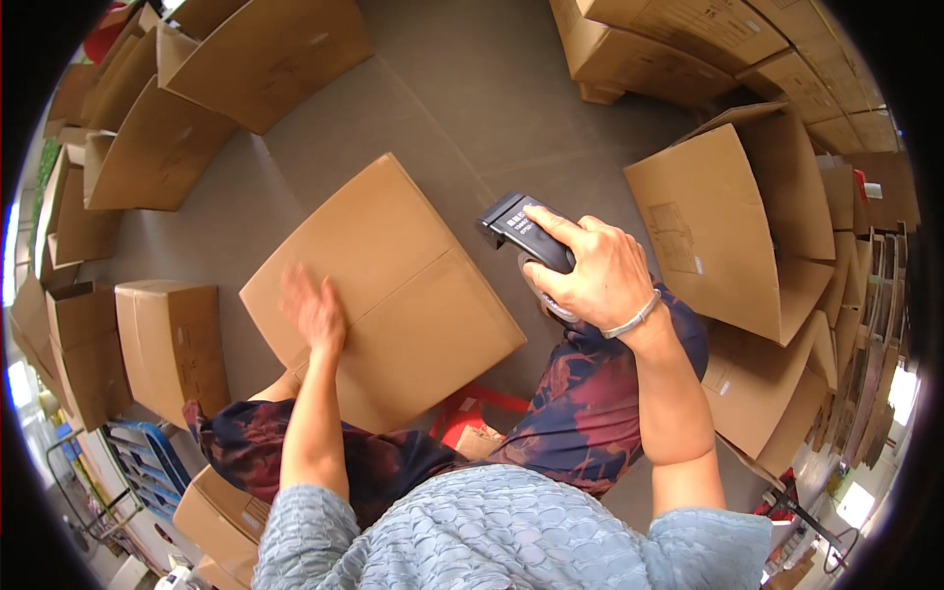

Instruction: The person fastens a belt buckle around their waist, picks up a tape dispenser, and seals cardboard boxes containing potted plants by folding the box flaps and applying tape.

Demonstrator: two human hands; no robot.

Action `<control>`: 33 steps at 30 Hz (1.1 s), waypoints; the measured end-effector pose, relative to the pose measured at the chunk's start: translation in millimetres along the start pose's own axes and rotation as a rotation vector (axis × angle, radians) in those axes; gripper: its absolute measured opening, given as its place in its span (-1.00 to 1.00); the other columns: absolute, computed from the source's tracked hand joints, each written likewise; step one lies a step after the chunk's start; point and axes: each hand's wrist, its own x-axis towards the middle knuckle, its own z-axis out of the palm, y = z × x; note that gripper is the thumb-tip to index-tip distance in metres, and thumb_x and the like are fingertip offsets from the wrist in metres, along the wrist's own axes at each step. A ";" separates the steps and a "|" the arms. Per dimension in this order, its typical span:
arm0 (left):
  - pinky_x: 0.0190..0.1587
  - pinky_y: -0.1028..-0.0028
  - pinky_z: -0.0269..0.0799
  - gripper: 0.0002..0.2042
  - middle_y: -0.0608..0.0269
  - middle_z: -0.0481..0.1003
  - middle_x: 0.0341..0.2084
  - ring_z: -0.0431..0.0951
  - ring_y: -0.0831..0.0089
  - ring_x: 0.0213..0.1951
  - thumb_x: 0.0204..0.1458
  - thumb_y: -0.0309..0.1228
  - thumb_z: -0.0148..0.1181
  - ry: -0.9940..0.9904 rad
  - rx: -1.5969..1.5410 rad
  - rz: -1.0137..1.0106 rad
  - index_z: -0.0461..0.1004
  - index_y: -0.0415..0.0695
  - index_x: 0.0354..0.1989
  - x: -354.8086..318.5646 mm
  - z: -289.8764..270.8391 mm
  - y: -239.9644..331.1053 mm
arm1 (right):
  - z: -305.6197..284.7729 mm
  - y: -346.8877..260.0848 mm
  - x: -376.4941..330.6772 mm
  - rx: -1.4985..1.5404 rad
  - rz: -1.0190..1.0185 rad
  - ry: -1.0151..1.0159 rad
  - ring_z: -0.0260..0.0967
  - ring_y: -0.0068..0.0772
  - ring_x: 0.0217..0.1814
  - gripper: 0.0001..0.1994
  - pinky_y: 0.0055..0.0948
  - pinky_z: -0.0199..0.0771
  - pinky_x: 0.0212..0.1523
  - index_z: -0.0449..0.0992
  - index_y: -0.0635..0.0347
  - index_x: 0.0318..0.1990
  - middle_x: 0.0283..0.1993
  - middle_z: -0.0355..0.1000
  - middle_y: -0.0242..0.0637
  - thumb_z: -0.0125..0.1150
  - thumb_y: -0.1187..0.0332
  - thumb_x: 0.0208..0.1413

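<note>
A closed cardboard box [393, 285] stands in front of me between my legs, turned at an angle, with a seam running across its top. My left hand [317, 310] is over the left part of the box top, fingers stretched out and slightly smeared by motion. To the right of the box, my right hand [600, 270] grips a black handheld tape dispenser [511, 218], its index finger laid along the top. A clear rounded part shows under that hand, mostly hidden by it. The dispenser is held above the floor, apart from the box.
Open cardboard boxes [265, 59] line the far left. A large open box [698, 216] stands at the right, near stacked cartons [678, 59]. Another box [172, 339] is at my left, beside a blue slatted rack [147, 457]. Something red [462, 413] shows between my legs.
</note>
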 end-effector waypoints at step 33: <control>-0.30 0.47 0.54 -0.53 0.29 0.59 -0.27 0.61 0.46 -0.30 0.16 0.09 0.19 -1.350 -1.767 -0.444 0.52 -0.10 -0.09 -76.7 -54.5 116.6 | 111.7 -5.0 -95.3 0.109 -0.393 -0.028 0.51 -0.08 -0.29 -0.36 -0.20 0.56 -0.23 0.49 -0.11 0.22 -0.27 0.45 -0.10 0.48 0.19 -0.13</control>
